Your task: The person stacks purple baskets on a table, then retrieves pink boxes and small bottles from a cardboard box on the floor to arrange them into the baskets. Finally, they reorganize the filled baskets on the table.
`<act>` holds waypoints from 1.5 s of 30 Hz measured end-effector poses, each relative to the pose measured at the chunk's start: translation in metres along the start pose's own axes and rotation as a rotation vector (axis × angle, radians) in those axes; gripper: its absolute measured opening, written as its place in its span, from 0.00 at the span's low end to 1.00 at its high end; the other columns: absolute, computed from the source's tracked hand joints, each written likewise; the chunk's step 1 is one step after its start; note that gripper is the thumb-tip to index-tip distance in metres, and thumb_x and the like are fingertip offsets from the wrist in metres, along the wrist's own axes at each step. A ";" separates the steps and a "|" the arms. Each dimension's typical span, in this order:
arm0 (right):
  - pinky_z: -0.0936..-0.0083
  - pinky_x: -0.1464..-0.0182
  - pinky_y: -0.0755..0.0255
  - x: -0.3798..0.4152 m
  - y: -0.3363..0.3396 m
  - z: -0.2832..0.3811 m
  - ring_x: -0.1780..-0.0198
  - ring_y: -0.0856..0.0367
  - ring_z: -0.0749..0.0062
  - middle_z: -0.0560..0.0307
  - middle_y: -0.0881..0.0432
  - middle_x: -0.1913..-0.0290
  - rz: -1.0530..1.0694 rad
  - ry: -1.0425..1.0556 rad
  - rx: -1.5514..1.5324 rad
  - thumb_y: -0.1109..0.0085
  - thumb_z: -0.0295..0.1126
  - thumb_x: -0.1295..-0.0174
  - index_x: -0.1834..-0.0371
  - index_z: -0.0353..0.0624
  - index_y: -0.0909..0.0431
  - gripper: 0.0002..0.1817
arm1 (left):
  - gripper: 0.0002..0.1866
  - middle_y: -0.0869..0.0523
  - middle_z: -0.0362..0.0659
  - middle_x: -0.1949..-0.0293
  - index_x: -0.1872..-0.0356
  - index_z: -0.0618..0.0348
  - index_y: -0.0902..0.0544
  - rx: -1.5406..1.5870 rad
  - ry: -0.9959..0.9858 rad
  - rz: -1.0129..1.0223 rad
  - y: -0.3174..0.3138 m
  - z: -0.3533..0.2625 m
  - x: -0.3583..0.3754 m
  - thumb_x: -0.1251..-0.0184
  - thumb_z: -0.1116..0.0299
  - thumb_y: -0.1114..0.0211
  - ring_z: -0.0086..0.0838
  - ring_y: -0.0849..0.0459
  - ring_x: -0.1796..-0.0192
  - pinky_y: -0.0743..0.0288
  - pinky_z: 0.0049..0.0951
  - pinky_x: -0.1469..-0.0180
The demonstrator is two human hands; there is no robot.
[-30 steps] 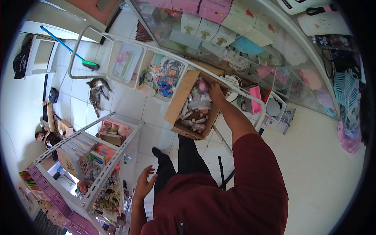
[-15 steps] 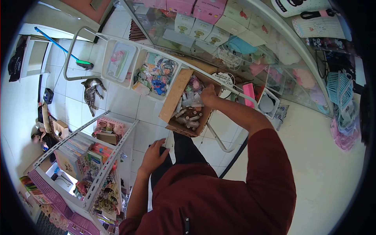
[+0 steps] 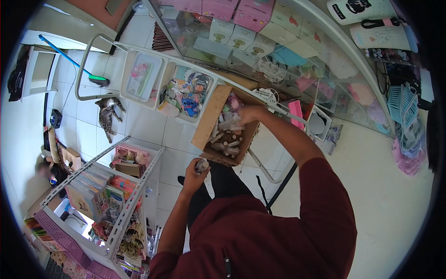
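At 7 o'clock of the cardboard carton [image 3: 204,123], left hand [image 3: 191,176] clamped round a small clear bottle [image 3: 201,166]. Inside carton: more small bottles [image 3: 230,145]. Right hand [image 3: 251,114] over its 2 o'clock side; blurred, cannot tell whether it grips. At 10, white tray [image 3: 188,119] of printed packets [image 3: 189,106]. Farther, at 9, tabby cat [image 3: 107,114] on floor tiles [image 3: 145,126].

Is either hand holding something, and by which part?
The left hand holds a small clear object; which part it grips is unclear. Whether the right hand, at the box, holds anything can't be told.
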State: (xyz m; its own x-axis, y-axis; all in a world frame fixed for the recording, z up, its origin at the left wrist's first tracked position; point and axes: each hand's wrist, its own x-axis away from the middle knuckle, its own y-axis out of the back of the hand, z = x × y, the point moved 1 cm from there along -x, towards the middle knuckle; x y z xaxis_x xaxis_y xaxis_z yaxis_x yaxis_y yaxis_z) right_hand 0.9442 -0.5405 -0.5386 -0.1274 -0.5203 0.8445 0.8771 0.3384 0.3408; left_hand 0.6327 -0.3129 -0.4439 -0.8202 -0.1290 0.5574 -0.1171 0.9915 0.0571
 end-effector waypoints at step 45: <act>0.54 0.43 0.19 -0.049 -0.142 0.043 0.46 0.12 0.47 0.43 0.10 0.51 -0.334 -0.251 -0.148 0.24 0.46 0.48 0.54 0.42 0.11 0.23 | 0.14 0.16 0.35 0.64 0.59 0.59 0.19 0.029 0.147 -0.171 0.018 0.009 0.066 0.37 0.68 0.19 0.18 0.20 0.61 0.25 0.23 0.56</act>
State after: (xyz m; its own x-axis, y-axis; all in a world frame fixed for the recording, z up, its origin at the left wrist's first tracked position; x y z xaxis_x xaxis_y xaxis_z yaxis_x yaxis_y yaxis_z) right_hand 0.8064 -0.5292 -0.6107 -0.5076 -0.3693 0.7784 0.8233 0.0582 0.5646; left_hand 0.5713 -0.3039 -0.4132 -0.6967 -0.2894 0.6563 -0.2653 0.9541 0.1391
